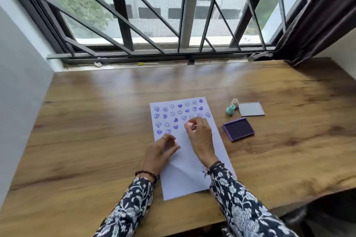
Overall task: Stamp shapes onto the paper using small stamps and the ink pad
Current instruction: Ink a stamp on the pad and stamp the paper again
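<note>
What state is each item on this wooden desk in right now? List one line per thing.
White paper sheet: flat on desk, upper part stamped with purple hearts and smiley faces, lower part blank.
Purple square ink pad: open, uncovered.
Grey square lid: off, lying beside pad.
Teal small stamp: standing, unused.
Cream small stamp: standing, unused.
Pink small stamp: pinched in right hand, on paper.
Left hand: resting on paper.

Two loose stamps (232, 108), one ink pad (238, 129), one lid (251, 109), one paper (185, 175), two hands (200, 136)

glossy wooden table (96, 121), matt white paper (185, 175), patterned cloth sleeves (240, 198), metal window bars (119, 5).
</note>
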`<state>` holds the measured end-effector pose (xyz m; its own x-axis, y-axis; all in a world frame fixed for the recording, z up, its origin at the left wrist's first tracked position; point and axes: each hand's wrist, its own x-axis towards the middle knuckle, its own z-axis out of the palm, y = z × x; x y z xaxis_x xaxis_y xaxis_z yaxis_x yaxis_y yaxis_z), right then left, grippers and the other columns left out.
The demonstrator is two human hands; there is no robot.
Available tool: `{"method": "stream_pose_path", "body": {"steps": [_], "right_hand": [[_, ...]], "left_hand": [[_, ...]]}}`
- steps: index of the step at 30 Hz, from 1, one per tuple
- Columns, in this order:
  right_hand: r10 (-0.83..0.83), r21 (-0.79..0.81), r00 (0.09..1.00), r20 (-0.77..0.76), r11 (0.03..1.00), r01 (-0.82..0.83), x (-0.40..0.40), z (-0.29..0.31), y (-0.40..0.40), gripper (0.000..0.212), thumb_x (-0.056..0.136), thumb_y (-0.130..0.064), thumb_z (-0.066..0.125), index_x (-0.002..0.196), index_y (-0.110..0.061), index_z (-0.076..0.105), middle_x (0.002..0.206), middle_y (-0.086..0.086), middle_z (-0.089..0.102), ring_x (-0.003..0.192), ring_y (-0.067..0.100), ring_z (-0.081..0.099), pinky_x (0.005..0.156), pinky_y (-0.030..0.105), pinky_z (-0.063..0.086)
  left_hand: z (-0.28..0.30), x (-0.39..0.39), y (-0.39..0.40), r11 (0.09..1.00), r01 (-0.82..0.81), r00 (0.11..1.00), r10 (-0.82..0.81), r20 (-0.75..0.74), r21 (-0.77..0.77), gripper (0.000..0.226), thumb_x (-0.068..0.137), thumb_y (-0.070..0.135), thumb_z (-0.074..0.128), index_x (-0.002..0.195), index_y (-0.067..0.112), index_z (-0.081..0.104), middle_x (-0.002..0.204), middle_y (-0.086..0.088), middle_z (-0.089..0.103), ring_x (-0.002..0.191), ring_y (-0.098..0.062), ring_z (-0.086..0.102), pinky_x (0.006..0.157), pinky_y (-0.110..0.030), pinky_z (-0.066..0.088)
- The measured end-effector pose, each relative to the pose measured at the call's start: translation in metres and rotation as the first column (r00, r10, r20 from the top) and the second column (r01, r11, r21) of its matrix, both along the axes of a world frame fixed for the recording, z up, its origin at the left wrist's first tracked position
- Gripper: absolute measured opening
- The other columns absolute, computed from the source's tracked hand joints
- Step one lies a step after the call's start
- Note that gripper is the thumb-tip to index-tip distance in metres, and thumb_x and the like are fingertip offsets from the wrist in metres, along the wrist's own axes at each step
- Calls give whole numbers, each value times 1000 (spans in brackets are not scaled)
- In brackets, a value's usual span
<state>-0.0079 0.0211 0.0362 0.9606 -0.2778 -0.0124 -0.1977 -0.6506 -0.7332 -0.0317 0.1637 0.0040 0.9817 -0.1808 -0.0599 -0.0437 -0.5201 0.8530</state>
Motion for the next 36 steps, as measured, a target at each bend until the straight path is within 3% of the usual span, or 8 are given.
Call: {"method": "stream_pose_path", "body": {"steps": [6, 9, 12, 21, 24, 28, 33, 36], "right_hand": [[136, -307, 989, -64, 940, -150, 15, -4, 7, 20, 93, -14, 47, 104, -1, 57, 107, 19, 57, 91, 36, 60, 75, 39, 47], [170, -390, 978, -117, 898, -203, 25, -3, 9, 20, 91, -12, 46, 103, 1, 57, 107, 21, 59, 94, 37, 59, 76, 39, 46], [190, -430, 966, -177, 868, -250, 37, -1, 9, 21, 88, -6, 45, 98, 3, 61, 104, 23, 62, 95, 39, 60, 77, 39, 46], [260, -264, 873, -412, 883, -387, 76, 14, 0, 15, 63, 10, 57, 75, 12, 66, 82, 31, 69, 71, 36, 65, 63, 39, 54], [276, -278, 839, -469, 855, -437, 81, 19, 5, 15, 60, 13, 52, 71, 16, 61, 74, 32, 65, 63, 32, 58, 51, 29, 42], [285, -317, 862, -419, 844, -433, 75, 19, 6, 17, 65, 10, 49, 75, 13, 62, 80, 30, 68, 73, 35, 62, 61, 35, 50], [252, -217, 900, -356, 914, -342, 60, 15, -1, 14, 69, 4, 54, 78, 7, 63, 87, 25, 69, 88, 35, 63, 65, 31, 44], [65, 75, 968, -242, 996, -48, 43, 15, -14, 10, 74, -4, 64, 83, -1, 66, 88, 17, 71, 81, 28, 66, 75, 35, 52]], "left_hand": [[-5, 3, 6, 999, 36, 999, -36, 32, 6, 26, 76, 31, 70, 96, 22, 57, 95, 1, 72, 86, -15, 67, 82, -34, 53], [-7, 3, 6, 999, 38, 998, -38, 46, -9, 26, 76, 30, 70, 97, 19, 58, 94, 1, 72, 85, -14, 67, 76, -18, 47], [-6, 4, 7, 999, 45, 998, -44, 37, -13, 27, 77, 30, 69, 99, 19, 58, 95, 0, 72, 85, -14, 66, 76, -21, 46], [-8, 9, 9, 993, 71, 995, -77, -60, -98, 23, 76, 31, 69, 94, 25, 57, 89, 6, 71, 84, -7, 64, 80, -25, 48], [-6, 11, 9, 993, 65, 995, -71, -67, -96, 23, 75, 31, 70, 93, 25, 57, 88, 6, 71, 83, -8, 65, 81, -27, 50], [-1, 10, 10, 994, 71, 994, -77, -80, -80, 23, 74, 32, 71, 92, 26, 58, 88, 6, 71, 83, -10, 65, 82, -31, 52], [10, 10, 10, 996, 72, 994, -77, -80, -55, 24, 74, 27, 73, 92, 17, 60, 90, -1, 72, 85, -16, 66, 84, -35, 51], [18, 11, 10, 993, 75, 988, -86, -130, -92, 24, 74, 21, 73, 93, 13, 61, 98, -5, 70, 93, -18, 64, 90, -34, 48]]}}
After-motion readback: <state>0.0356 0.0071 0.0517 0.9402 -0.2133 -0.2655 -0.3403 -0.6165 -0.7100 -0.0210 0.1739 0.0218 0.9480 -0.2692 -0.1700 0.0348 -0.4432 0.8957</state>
